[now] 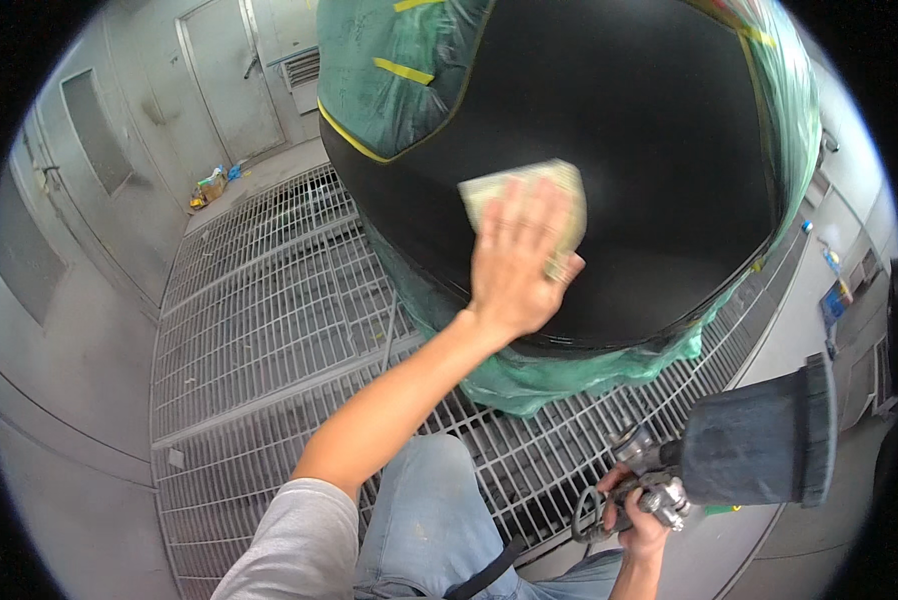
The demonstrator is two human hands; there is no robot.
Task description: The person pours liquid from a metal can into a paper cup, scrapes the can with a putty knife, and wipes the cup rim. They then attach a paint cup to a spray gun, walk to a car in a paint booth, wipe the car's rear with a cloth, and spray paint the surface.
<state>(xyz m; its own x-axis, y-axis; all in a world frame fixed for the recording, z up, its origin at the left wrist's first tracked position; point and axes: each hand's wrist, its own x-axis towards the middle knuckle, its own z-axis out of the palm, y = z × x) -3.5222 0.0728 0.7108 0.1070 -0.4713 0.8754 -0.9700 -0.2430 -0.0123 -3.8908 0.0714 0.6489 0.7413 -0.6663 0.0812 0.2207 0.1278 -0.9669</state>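
Note:
A black car body panel, bordered by yellow masking tape and green masking film, fills the upper middle. My left hand lies palm down over a pale yellow wiping cloth, holding it against the panel; fingers and cloth are slightly blurred. Low on the right, my right hand is wrapped round the handle of a metal spray gun. A large dark grey paint cup is fixed to the gun, tilted sideways toward the right. The gun is apart from the panel.
Green masking film hangs along the panel's lower edge above a metal floor grating. Grey walls and a door stand at the far left, with small colourful items on the floor nearby. A hose loops beside the gun.

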